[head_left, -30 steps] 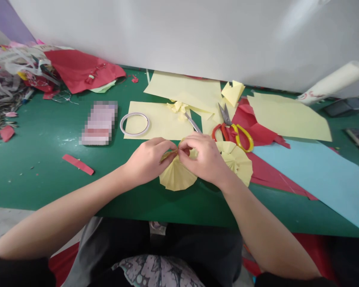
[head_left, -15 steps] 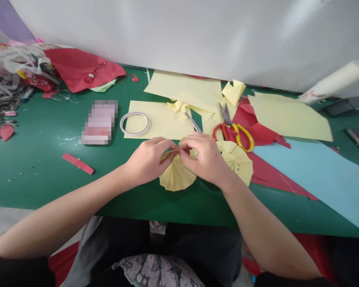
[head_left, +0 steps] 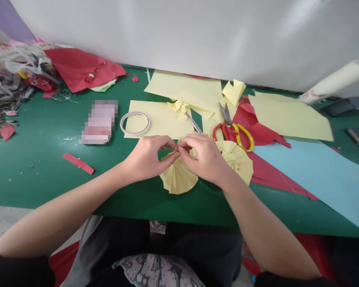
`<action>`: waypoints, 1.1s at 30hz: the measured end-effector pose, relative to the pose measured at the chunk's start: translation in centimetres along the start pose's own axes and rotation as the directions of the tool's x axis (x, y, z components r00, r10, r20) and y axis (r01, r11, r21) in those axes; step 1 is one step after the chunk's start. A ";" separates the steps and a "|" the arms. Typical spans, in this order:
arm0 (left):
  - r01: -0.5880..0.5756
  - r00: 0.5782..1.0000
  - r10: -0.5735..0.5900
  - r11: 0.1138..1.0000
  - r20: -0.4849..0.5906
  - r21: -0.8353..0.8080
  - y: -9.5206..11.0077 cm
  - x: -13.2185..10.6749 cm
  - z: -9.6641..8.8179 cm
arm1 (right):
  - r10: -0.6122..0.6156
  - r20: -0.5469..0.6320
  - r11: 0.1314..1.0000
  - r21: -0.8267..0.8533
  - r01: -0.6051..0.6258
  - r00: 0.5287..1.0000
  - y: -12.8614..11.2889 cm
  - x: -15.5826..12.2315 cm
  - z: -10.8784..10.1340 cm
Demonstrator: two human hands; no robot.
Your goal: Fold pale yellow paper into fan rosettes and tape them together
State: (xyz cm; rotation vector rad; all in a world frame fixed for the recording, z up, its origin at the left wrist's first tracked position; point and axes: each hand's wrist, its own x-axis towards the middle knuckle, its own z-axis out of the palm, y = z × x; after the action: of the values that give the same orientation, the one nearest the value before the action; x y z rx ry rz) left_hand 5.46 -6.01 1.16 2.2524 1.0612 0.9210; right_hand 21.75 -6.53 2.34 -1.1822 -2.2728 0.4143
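Observation:
A pleated yellow paper fan (head_left: 179,178) lies on the green table (head_left: 42,159) near its front edge. My left hand (head_left: 148,157) and my right hand (head_left: 205,157) meet at the fan's narrow top, both pinching the gathered folds there. A thin tan strip shows between the fingertips. A second pleated yellow fan (head_left: 237,159) lies just right of my right hand, partly under it.
Red and yellow scissors (head_left: 235,129) and a tape ring (head_left: 134,123) lie behind the hands on yellow sheets (head_left: 182,89). Light blue paper (head_left: 314,171) and red paper (head_left: 272,175) cover the right. Scraps pile up at far left (head_left: 8,83). A blurred pink object (head_left: 99,122) lies left of the ring.
The fan has shifted slightly toward me and my left fingers have re-gripped its top. Both hands stay at the same spot.

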 end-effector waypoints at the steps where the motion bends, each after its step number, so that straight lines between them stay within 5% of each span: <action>1: 0.012 1.000 -0.011 1.000 0.012 -0.015 0.1 0.0 -0.1 | 0.004 -0.006 1.000 0.008 -0.004 1.000 0.0 0.0 0.0; 10: 0.046 0.998 -0.042 0.996 0.052 -0.071 -0.2 0.1 -0.2 | 0.077 0.009 0.986 0.146 -0.077 0.997 0.0 0.0 -0.4; 27: 0.103 0.986 -0.081 0.983 0.144 -0.151 0.5 0.2 -0.6 | 0.042 0.010 0.998 0.055 -0.042 0.999 0.3 0.0 -0.1; 33: 0.209 0.970 -0.179 0.959 0.164 -0.189 0.0 0.2 -0.5 | 0.026 0.030 0.999 0.038 -0.027 0.999 0.0 0.0 -0.1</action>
State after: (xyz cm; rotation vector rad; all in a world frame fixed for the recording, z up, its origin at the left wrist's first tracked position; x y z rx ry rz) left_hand 5.16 -5.79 1.54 1.9734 1.0492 0.7356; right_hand 21.85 -6.48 2.43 -1.1958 -2.2654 0.4867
